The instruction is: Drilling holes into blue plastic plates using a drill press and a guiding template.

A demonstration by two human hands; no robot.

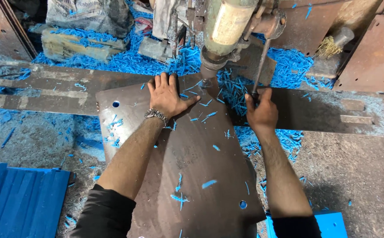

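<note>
A large brown metal plate with a few drilled holes lies under a drill press. My left hand, a wristwatch on its wrist, presses flat on the plate's far end, fingers spread, just left of the drill bit. My right hand is closed around the lower end of the press's feed lever, to the right of the bit. Blue shavings are scattered over the plate and around the bit.
A long steel bed runs crosswise under the plate. Heaps of blue shavings lie behind it. Blue sheets are stacked at the lower left, another blue piece at the lower right. Rusty plates lean at the right, a sack at the back.
</note>
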